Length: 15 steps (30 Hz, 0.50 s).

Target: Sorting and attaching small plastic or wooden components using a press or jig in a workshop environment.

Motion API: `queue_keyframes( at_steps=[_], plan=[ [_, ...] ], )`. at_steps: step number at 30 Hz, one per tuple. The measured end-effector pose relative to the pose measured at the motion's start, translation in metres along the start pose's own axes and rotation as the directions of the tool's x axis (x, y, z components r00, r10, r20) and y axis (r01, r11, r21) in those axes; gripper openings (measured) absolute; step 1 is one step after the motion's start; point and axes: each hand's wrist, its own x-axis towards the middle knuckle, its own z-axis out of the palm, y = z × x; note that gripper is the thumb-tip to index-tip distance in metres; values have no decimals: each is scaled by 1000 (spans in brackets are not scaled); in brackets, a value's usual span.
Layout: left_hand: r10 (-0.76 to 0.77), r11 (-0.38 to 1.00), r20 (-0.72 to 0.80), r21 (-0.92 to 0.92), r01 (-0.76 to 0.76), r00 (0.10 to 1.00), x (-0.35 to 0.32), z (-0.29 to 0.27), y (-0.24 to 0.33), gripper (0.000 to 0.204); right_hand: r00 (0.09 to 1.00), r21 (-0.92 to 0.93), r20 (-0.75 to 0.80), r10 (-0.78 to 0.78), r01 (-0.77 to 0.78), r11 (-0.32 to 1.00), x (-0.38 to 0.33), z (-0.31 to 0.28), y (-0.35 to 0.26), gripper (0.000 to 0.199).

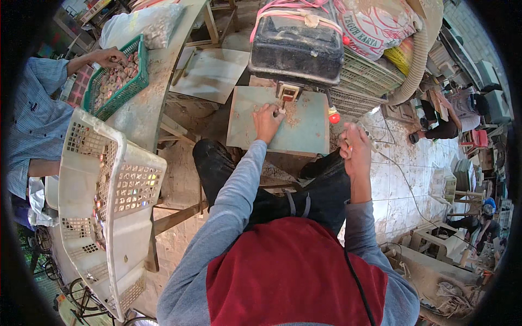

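Observation:
My left hand [268, 123] reaches over a pale green board [247, 133] strewn with wood shavings. Between its thumb and fingers is a small pale piece [281, 111], too small to name surely. That piece is right by the metal working end [288, 91] of a dusty black machine [296, 51] bound with pink straps. Off to the right, beside my knee, my right hand [356, 149] is raised with its fingers curled closed. Whatever lies inside those fingers cannot be made out.
A red ball-shaped knob [334, 118] hangs at the board's right edge. On the left stand a large white crate [117, 217] and a green basket [117, 89] of small pieces, where another person's hand [111, 57] reaches in. A ribbed hose [416, 70] and a cable run on the right.

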Motion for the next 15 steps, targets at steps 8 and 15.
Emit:
queue_keyframes(
  at_steps=[8, 15],
  plan=[
    [-32, 999, 8, 25, 31, 999, 1, -1, 4, 24, 995, -472, 91, 51, -2, 882, 31, 17, -6, 34],
    [-16, 1000, -17, 19, 16, 1000, -1, -4, 9, 24, 986, -674, 168, -12, 124, 728, 67, 9, 18, 43]
  ],
)
